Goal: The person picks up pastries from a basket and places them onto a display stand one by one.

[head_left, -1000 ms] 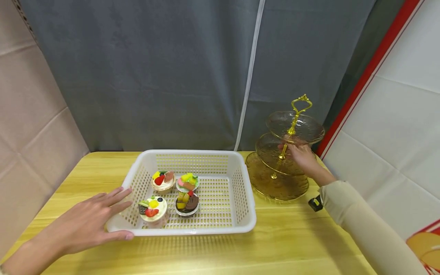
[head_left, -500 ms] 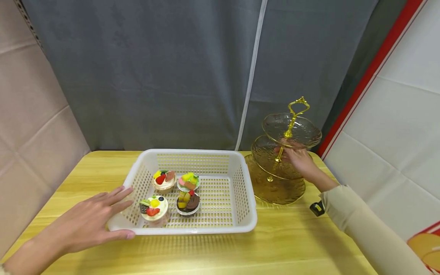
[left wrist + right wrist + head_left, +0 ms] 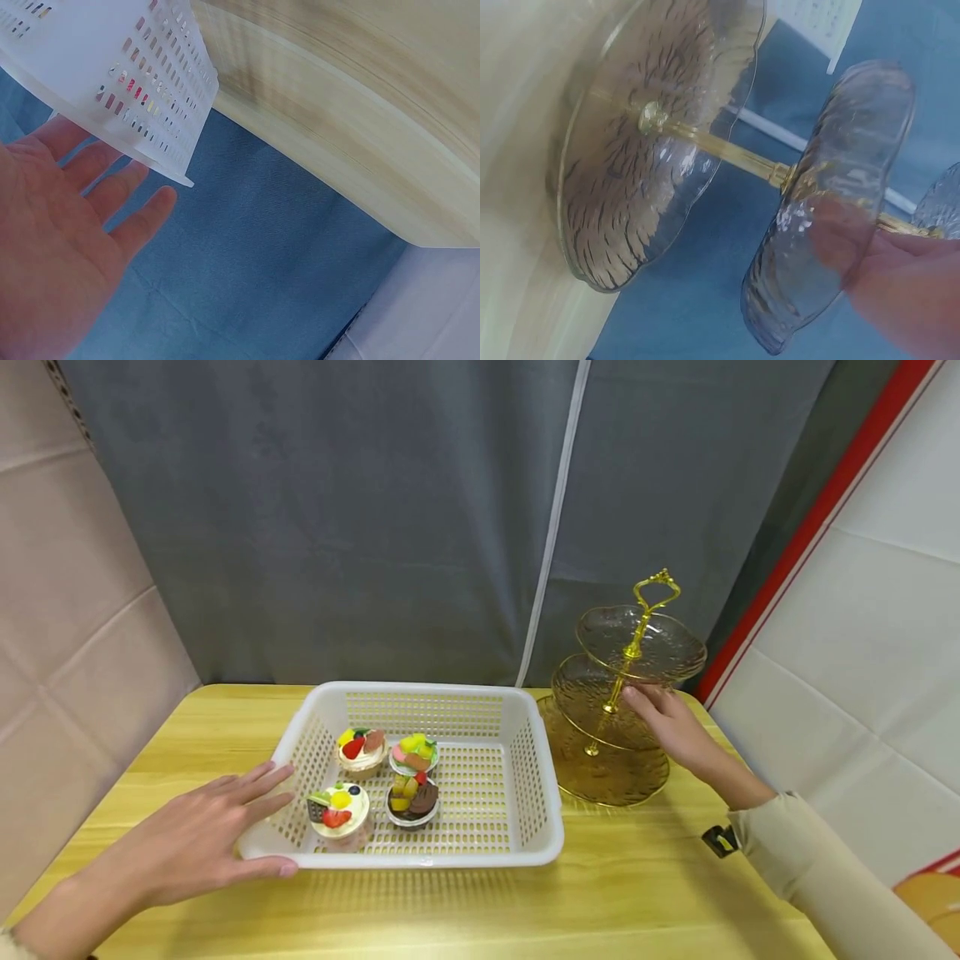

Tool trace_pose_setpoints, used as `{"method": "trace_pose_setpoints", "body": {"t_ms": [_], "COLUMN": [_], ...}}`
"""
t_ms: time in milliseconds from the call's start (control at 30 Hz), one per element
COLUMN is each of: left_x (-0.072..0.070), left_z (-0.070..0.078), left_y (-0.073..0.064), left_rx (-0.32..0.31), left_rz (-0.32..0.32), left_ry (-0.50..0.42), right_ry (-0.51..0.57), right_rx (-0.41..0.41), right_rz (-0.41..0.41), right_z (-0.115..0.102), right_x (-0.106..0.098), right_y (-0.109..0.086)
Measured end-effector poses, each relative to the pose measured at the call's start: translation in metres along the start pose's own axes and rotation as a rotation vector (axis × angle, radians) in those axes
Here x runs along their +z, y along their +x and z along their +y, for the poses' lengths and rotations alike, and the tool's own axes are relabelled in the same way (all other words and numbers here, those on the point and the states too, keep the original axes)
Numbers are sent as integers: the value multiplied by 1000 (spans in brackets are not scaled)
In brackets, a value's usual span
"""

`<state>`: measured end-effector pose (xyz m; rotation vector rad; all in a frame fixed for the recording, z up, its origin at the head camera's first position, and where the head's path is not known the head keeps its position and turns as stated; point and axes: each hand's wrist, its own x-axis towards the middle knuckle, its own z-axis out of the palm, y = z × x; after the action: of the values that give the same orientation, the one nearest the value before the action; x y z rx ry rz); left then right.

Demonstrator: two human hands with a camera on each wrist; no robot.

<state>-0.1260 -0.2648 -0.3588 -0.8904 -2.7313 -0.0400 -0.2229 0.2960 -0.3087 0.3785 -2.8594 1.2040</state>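
Note:
My left hand [image 3: 191, 837] lies with spread, straight fingers at the left end of a white perforated plastic basket [image 3: 420, 861]; in the left wrist view its fingers are by the rim. Inside the basket's left half sit several toy-like cupcakes [image 3: 341, 822] topped with cream and fruit pieces. My right hand [image 3: 678, 735] is at a three-tier glass cake stand [image 3: 603, 781], between the top and middle plates. Its thumb tip is just right of the gold pole [image 3: 640, 639]. The other fingers are partly hidden, and no grip round the pole shows.
The wooden table [image 3: 450, 914] is backed by a grey curtain [image 3: 337, 527]. A pale panel [image 3: 82, 610] stands at the left. Close to the cake stand on the right is a white panel [image 3: 847, 635] with a red edge. The basket's right half holds no cupcakes.
The cake stand shifted slightly left and toward me, then stopped. My right hand has loosened from its pole and drawn back right. My left hand and the basket stay put.

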Motion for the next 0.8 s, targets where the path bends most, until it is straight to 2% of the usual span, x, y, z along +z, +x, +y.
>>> {"method": "trace_pose_setpoints", "body": {"t_ms": [167,400,500,800], "left_x": [0,-1,-1,-2], "left_z": [0,0,0,-1], "left_y": [1,1,1,0], "left_rx": [-1,-6,-10,-9], "left_rz": [-8,-17,-17,-8], "left_ry": [-1,0,-1,-8], "right_ry": [62,133,171,323], "right_rx": [-109,-250,-292,-394], "right_rz": [-8,-34,-74,-261], "right_z": [-5,-22,-35,-82], "right_x": [2,11,16,44], "right_y": [-11,-10,-6,7]}}
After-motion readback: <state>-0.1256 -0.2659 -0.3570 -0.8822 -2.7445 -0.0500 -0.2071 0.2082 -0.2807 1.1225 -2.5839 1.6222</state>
